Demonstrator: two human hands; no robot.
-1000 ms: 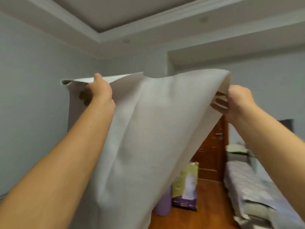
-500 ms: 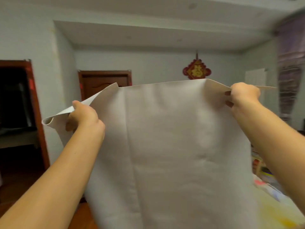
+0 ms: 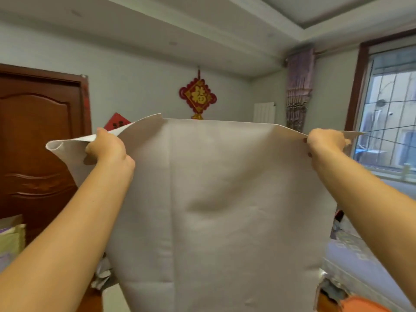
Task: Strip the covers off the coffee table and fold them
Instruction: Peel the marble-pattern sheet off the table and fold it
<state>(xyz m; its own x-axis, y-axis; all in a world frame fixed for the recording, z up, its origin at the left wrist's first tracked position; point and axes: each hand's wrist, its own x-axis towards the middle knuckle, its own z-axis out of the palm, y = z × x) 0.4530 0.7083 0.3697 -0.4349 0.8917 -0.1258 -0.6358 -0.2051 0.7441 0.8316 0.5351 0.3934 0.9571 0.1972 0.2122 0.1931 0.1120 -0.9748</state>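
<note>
One head-worn camera looks forward, close behind the raised cover (image 3: 216, 199).

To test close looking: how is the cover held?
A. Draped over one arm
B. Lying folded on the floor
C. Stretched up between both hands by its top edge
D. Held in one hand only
C: the left hand and right hand each grip the top edge of the cover, which hangs down.

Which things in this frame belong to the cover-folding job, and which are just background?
Job:
grey cover, held up by its top edge
left hand
right hand

Background:
wooden door
red wall ornament
window
curtain
</note>
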